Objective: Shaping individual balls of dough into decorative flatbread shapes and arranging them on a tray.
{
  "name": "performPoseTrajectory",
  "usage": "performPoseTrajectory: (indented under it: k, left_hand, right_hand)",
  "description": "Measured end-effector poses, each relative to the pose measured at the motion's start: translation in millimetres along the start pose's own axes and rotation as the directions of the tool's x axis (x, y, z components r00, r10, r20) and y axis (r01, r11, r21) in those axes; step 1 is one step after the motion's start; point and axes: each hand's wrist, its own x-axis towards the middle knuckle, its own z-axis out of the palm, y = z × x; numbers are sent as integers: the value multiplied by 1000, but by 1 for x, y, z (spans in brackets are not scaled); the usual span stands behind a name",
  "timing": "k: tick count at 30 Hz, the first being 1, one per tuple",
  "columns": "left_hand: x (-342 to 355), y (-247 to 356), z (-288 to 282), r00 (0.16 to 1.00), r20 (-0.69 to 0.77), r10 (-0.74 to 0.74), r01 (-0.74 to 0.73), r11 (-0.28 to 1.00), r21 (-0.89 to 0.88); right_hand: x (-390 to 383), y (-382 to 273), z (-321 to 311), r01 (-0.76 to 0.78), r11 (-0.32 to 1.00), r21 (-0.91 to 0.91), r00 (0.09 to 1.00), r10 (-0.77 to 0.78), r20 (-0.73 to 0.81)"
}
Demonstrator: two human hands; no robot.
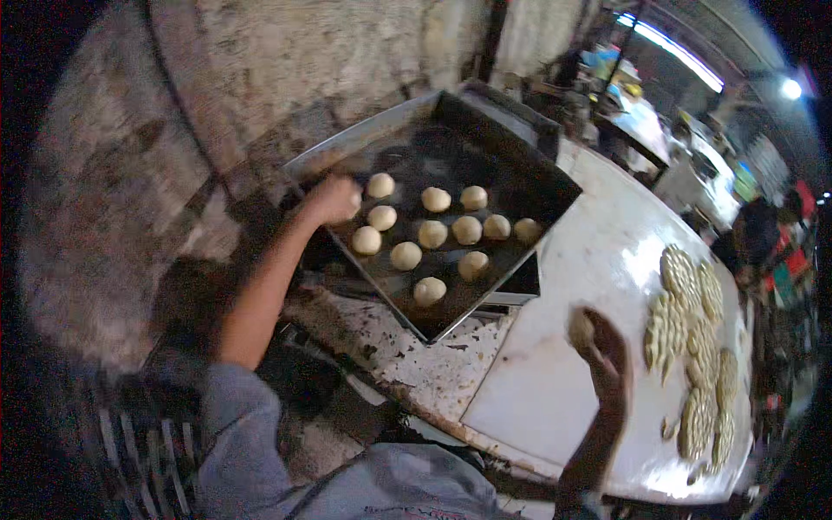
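Observation:
Several round, pale dough balls (432,233) sit apart from each other in a dark, square metal baking tray (364,136). My left hand (334,200), slightly blurred, is at the tray's left side with its fingers closed around a pale dough ball (355,200), only partly visible. Over the white tabletop to the right of the tray, my right hand (608,354) curls round another dough ball (581,330), which shows between the thumb and fingers.
On the right of the white worktable (537,368) lie several flat, scored pieces of dough (680,277). A rough wall (295,52) stands behind the tray. Farther off at the right are a cluttered table (646,121) and a person (784,238) in red, both blurred.

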Motion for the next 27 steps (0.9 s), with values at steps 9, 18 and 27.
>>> performPoseTrajectory:
  k: [9,18,27]
  left_hand:
    - [-135,63,-2,659,-491,570,-423,-259,-868]
    - [-163,339,180,795,-106,597,-195,85,-977]
    - [-78,564,209,724,-371,582,-689,579,-436]
  right_hand:
    - [241,19,23,-11,460,-888,769,-564,-302]
    - [-48,214,-113,-513,435,-740,558,-486,-672]
    - [-268,264,-397,-880,398,-260,80,-415,-906]
